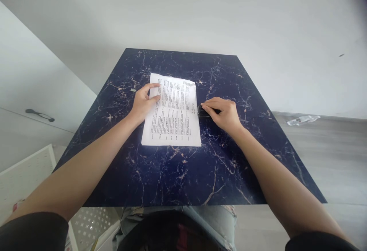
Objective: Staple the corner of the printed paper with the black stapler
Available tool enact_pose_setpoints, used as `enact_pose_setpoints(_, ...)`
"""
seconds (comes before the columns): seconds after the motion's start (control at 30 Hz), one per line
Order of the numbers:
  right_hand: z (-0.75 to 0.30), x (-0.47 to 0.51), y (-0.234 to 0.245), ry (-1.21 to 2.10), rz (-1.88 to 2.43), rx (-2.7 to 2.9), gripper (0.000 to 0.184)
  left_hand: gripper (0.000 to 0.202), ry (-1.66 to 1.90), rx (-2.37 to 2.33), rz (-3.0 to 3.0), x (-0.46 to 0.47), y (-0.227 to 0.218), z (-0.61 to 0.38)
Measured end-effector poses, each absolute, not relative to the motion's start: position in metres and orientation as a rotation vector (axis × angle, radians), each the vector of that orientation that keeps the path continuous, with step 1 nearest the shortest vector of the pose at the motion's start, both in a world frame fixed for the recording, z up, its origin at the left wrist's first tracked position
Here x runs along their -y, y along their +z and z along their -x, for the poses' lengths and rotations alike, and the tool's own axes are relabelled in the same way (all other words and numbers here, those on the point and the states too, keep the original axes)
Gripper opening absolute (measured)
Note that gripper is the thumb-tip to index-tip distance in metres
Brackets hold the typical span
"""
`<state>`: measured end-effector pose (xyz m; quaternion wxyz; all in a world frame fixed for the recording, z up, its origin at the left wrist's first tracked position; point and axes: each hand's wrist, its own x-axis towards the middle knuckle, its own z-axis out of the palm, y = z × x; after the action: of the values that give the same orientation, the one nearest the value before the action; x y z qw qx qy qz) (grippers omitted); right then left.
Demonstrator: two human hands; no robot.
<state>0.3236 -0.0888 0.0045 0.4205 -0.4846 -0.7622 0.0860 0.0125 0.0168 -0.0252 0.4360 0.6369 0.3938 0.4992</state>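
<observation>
Wearing black sleeves [34,232] nearest; apparently steadying printed sheets [172,126] with fingers of left hand [142,101], unclear whether pinching; grasping black tool [204,112] at right edge in right hand [226,114].

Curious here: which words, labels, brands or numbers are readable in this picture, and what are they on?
None can be read with certainty.
Paper: rows of small print, turned sideways; too small and blurred to read.
Paper's right edge, by the black object under the right hand: larger dark marks, too blurred to read.
Clear plastic item on the floor: faint marks, too small to tell.
</observation>
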Motion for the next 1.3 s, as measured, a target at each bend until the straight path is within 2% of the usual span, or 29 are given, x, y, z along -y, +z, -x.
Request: enact_pose_setpoints(1.3,-0.3187,0.0909,0.0035,0.188,1.257,1.88,0.02,0.041,1.256,-0.984,-1.578,-0.0155,-0.0237,-0.0142)
